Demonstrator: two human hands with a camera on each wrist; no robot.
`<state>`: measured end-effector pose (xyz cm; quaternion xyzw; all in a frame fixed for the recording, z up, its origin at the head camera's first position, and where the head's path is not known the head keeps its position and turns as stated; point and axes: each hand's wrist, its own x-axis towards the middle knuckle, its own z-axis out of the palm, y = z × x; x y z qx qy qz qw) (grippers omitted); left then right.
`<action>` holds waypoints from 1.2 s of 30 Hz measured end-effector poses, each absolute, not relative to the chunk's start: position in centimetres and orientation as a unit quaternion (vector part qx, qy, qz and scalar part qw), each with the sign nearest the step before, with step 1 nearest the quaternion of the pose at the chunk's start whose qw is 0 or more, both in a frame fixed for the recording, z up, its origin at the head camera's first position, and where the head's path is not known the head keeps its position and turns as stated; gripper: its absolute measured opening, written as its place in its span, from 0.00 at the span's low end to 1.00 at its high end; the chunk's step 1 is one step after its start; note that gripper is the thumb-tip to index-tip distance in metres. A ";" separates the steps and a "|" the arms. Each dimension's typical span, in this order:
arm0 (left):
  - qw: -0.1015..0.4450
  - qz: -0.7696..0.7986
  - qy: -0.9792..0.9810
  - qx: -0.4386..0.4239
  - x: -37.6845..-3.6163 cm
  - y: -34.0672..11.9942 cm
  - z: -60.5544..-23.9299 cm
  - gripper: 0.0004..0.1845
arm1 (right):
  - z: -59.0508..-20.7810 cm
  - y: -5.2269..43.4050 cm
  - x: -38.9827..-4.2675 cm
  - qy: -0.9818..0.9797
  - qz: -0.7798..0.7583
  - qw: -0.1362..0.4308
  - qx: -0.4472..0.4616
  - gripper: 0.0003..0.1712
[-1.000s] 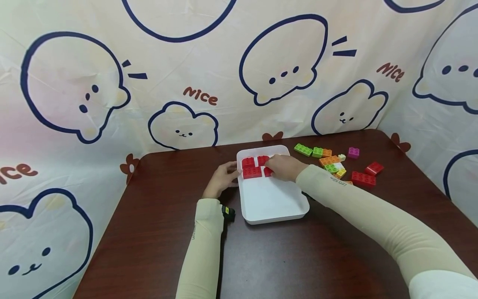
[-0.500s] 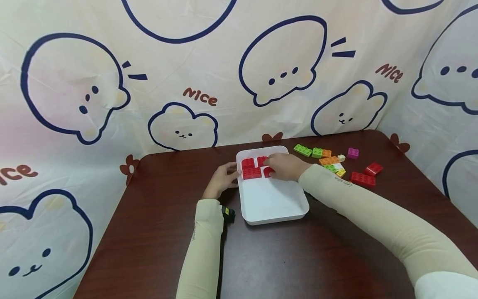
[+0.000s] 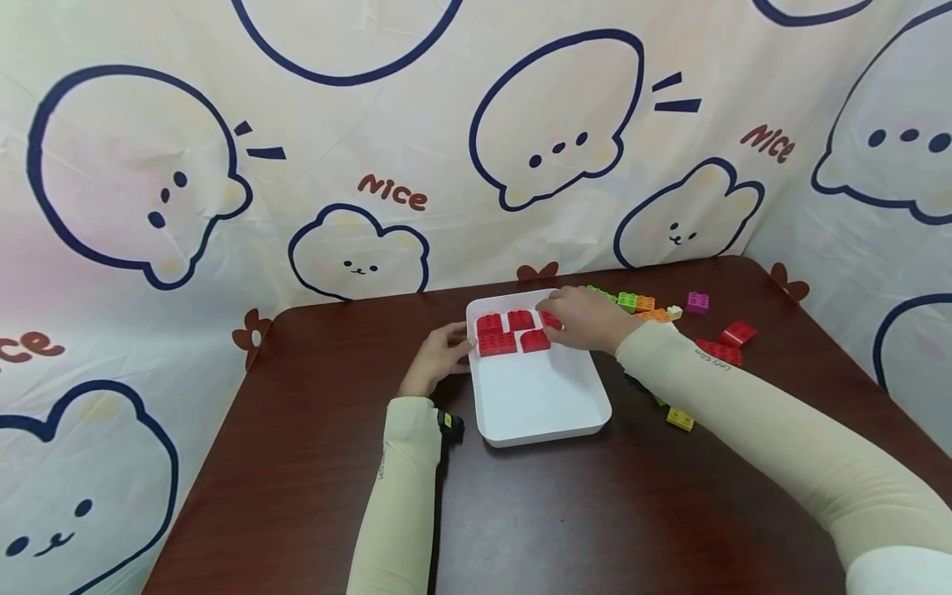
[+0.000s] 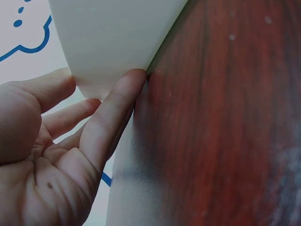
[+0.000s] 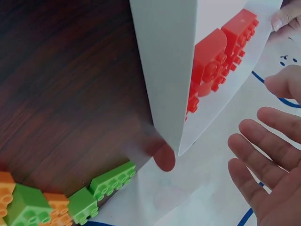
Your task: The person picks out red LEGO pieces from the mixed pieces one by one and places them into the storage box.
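On the table lies a white tray [image 3: 539,397] with several red toy bricks [image 3: 497,344] grouped at its far end. My left hand [image 3: 439,357] holds the tray's left side; in the left wrist view the thumb [image 4: 59,89] meets the rim and a finger [image 4: 117,106] touches the lower edge. My right hand [image 3: 591,316] is over the tray's far right corner, beside a red brick [image 3: 549,320] that it partly hides. Seen from the right wrist, its fingers [image 5: 256,160] are spread, nothing between them and the thumb.
Right of the tray lie loose bricks: green [image 3: 628,302], orange [image 3: 645,303], purple [image 3: 697,302], red [image 3: 739,334] and yellow [image 3: 680,418]. My right sleeve [image 3: 729,397] covers part of this pile. A patterned cloth [image 3: 446,149] hangs behind the table.
My right hand has moved right, off the nearer red brick, which now shows fully with the bricks beside it. My left hand stays at the tray. The sleeve uncovers a yellow brick.
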<state>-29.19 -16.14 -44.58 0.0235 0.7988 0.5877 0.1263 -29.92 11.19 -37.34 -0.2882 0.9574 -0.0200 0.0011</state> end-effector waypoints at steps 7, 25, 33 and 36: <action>0.123 0.585 0.801 0.024 -29.3 -16.0 -44.5 0.30 | -36.7 12.8 -29.8 0.963 -0.027 -0.019 -0.266 0.30; 0.119 0.584 0.803 0.021 -29.2 -16.0 -44.7 0.29 | -37.0 17.9 -29.4 0.968 -0.068 -0.055 -0.234 0.26; 0.127 0.585 0.800 0.020 -29.1 -16.1 -44.6 0.30 | -36.8 20.4 -29.3 0.977 -0.068 -0.040 -0.198 0.29; 0.127 0.583 0.802 0.020 -29.1 -16.0 -44.6 0.30 | -36.4 21.3 -29.1 0.979 -0.071 -0.039 -0.185 0.28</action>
